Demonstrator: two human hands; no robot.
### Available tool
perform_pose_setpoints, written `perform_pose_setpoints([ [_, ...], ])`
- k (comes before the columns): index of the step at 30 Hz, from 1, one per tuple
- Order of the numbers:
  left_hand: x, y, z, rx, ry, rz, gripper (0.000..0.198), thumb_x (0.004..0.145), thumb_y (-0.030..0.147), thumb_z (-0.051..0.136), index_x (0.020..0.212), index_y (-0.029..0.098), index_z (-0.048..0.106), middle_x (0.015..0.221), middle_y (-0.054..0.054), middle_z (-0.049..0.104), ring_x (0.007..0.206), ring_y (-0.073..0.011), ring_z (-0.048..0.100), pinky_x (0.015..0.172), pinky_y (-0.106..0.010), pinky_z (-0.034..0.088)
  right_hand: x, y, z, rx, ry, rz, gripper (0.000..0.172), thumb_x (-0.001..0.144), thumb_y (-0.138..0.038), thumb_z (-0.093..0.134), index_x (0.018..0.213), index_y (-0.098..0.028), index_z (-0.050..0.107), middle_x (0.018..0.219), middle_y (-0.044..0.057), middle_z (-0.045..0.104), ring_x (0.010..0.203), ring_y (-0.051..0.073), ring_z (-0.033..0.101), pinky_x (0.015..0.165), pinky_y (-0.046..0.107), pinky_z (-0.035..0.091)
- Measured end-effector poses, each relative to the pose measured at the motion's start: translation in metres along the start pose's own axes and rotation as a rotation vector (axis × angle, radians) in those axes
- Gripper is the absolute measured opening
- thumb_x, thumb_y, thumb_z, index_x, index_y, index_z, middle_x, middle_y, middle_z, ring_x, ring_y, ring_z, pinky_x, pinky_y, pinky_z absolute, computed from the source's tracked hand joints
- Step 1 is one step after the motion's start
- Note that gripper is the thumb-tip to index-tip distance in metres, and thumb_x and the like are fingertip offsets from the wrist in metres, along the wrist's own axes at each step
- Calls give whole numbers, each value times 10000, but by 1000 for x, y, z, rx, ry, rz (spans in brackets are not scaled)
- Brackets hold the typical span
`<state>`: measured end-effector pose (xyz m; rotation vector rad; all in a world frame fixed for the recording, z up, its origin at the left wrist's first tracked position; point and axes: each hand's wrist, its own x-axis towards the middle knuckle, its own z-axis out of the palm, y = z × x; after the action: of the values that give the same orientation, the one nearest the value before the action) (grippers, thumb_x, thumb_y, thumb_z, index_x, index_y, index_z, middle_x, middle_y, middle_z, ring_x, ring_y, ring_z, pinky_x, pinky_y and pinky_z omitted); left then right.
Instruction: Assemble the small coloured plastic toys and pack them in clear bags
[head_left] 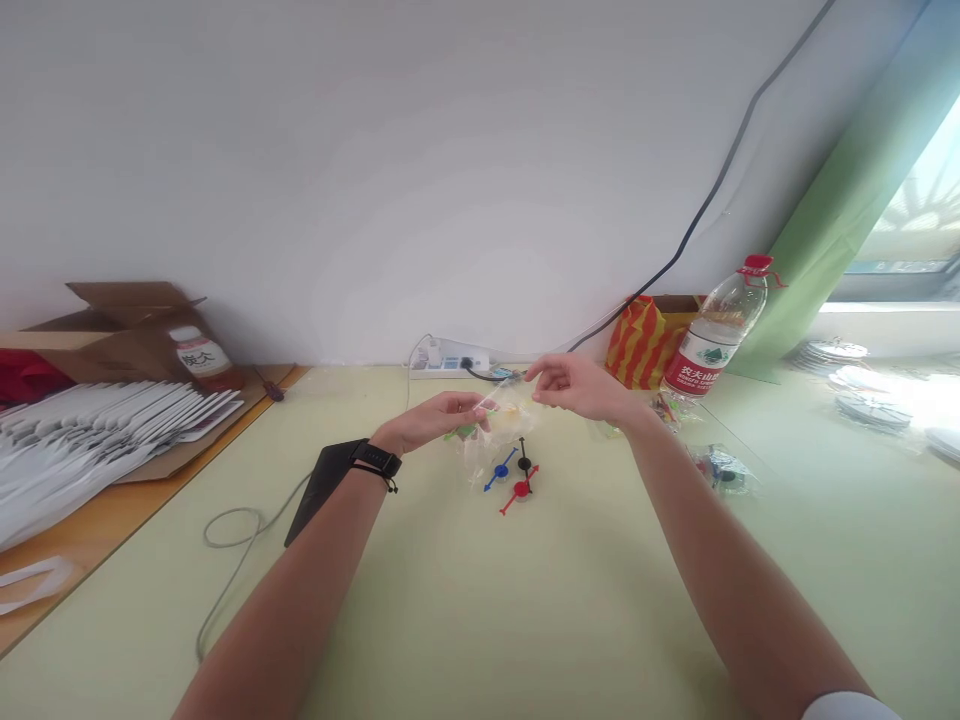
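Note:
My left hand (pixel 442 418) pinches a clear plastic bag (pixel 487 440), together with a green piece (pixel 460 433) at its fingertips. A yellow piece (pixel 513 411) shows through the plastic. My right hand (pixel 570 388) is at the bag's upper right edge, its thumb and index finger curled close to the plastic; whether they grip it is unclear. Just below the hands, a blue arrow spinner (pixel 501 471), a black arrow spinner (pixel 524 464) and a red arrow spinner (pixel 520 489) lie on the pale green table (pixel 480 610), the red one touching or overlapping the black one.
Behind the hands, a power strip (pixel 450 358) stands against the wall. A bottle (pixel 716 335) and a red-yellow bag (pixel 637 340) are at the right, with a bagged spinner (pixel 726 474) nearer. At the left are a black flat device (pixel 324 485), a cable, white packets (pixel 97 430) and a cardboard box (pixel 112 335).

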<state>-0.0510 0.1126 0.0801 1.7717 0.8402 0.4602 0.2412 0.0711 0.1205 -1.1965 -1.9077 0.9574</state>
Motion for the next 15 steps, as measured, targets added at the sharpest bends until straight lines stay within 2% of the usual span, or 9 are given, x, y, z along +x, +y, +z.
perform_pose_setpoints([
  [4,0,1,0,-18,-42,11,466,896,593,733,1229,269,769,1122,-90,759,1022,-249,650,839,-316,495,-5,-2,-3,133,-174,36,425,760,-276,823,1167,-229,710,868,23,753,888,213,689,781,300,518],
  [7,1,1,-1,-11,-79,25,456,913,566,724,1256,267,759,1112,-90,763,1040,-255,660,894,-345,502,-7,-3,-7,176,-252,68,435,734,-265,848,1146,-223,711,844,14,764,885,212,702,866,328,512],
  [12,0,2,-2,2,-89,41,453,924,527,727,1291,264,747,1115,-89,760,1011,-248,664,916,-361,491,-9,-3,-13,202,-384,64,367,725,-281,865,1054,-210,718,788,17,757,825,219,720,833,333,523],
  [15,0,3,-2,7,-96,44,458,922,528,729,1294,262,747,1121,-91,761,1015,-254,664,904,-358,492,-11,-4,-13,180,-392,54,362,737,-302,875,1052,-213,721,822,29,771,844,215,720,836,326,520],
])
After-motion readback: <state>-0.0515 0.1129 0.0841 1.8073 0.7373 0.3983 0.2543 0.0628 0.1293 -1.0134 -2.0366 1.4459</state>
